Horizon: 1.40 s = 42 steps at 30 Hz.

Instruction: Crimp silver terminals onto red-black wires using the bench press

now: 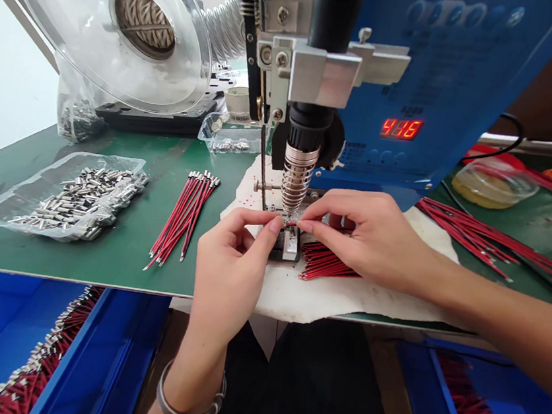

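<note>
My left hand (232, 262) is curled, its thumb and forefinger pinched at the small metal fixture (290, 243) under the soldering iron tip (293, 192). My right hand (362, 233) comes in from the right, fingers pinched on a thin red wire (292, 223) at the same spot. A bunch of red wires (322, 262) lies under my right hand on the white cloth (335, 297). What my left fingers pinch is too small to name.
A blue machine (449, 87) with a red display reading 416 (401, 128) stands behind. On the green mat (121, 256) lie finished red-black wires (184, 216) and a bag of metal parts (72, 200). More red wires (491, 241) lie right. Blue bins (103, 360) sit below.
</note>
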Each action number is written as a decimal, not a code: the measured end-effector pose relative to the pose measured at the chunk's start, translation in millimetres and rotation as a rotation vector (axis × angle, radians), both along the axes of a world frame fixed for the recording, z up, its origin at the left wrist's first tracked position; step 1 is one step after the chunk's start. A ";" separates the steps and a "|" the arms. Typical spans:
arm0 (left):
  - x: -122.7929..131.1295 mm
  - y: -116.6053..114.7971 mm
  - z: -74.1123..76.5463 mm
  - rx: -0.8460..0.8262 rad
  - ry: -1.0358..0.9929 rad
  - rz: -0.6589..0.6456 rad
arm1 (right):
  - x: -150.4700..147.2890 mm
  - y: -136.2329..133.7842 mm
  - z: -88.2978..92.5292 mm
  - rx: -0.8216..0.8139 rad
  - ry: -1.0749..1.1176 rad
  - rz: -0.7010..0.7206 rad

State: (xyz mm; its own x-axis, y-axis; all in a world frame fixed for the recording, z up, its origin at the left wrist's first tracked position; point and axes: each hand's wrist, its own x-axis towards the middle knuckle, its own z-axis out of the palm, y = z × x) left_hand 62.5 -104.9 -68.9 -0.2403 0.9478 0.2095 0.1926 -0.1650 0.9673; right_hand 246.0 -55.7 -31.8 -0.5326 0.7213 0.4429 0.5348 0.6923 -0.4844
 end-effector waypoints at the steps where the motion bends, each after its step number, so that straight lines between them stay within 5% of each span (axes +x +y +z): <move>1: 0.3 -0.1 0.3 -0.001 0.002 0.002 | -0.2 -0.3 0.2 0.003 0.001 0.000; 42: 0.6 -0.8 0.2 -0.010 -0.018 0.000 | -1.3 -1.2 -1.2 -0.001 0.007 -0.015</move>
State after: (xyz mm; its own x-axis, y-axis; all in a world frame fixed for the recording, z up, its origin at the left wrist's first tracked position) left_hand 63.1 -105.7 -68.8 -0.2439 0.9498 0.1957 0.1750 -0.1554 0.9722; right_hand 244.7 -56.9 -33.0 -0.5190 0.7296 0.4454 0.5415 0.6838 -0.4891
